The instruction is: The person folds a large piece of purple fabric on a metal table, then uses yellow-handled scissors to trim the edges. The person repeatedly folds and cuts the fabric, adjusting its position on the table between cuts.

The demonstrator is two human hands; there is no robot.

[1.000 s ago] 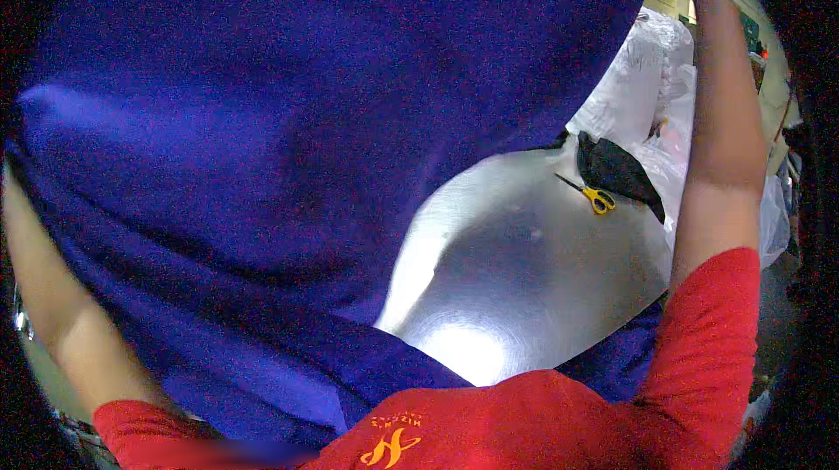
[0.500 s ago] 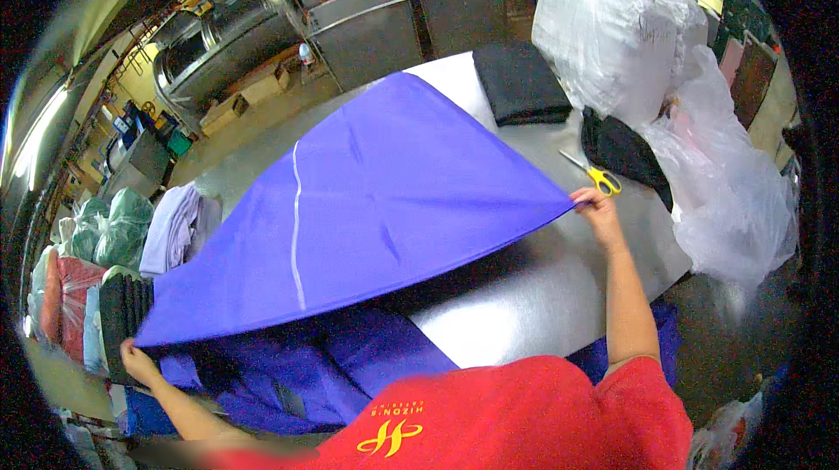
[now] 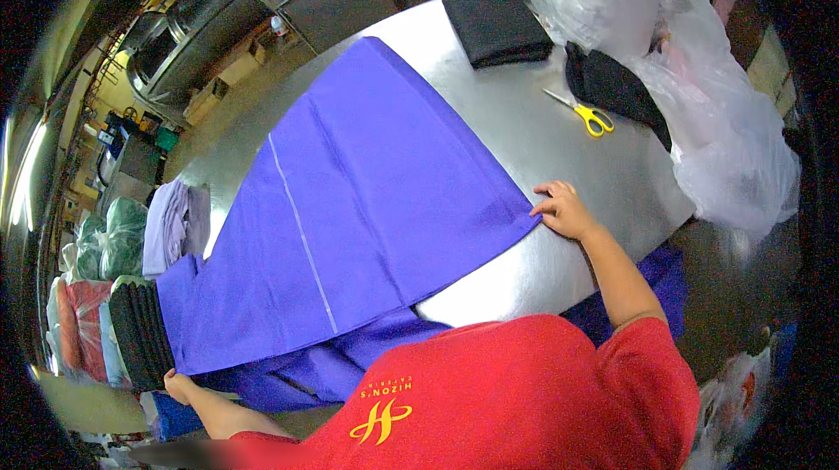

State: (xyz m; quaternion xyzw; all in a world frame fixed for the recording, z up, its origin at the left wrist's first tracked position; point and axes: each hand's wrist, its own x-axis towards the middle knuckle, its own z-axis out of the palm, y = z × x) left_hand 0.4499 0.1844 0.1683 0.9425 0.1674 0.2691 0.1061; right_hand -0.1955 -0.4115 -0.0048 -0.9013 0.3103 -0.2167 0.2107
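A folded purple cloth (image 3: pixel 350 164) lies spread over the shiny metal table (image 3: pixel 498 138), with a thin pale line running down it. At its near left corner my left hand (image 3: pixel 179 385) pinches the edge. My right hand (image 3: pixel 566 210) rests by the right corner with its fingers apart, fingertips touching the cloth's tip or the table just beside it. Under the near edge hangs more purple fabric (image 3: pixel 384 335), partly covered by the upper cloth.
Yellow-handled scissors (image 3: pixel 590 116) lie beyond my right hand. Black folded cloth (image 3: pixel 494 24), a black bundle (image 3: pixel 612 86) and a large clear plastic bag (image 3: pixel 717 138) sit farther back. To the left are lavender cloths (image 3: pixel 175 230) and a black folded stack (image 3: pixel 140 330).
The cloth has come down from its raised, taut position and flattened onto the table. My right hand has moved left and its fingers have opened; the left keeps its pinch.
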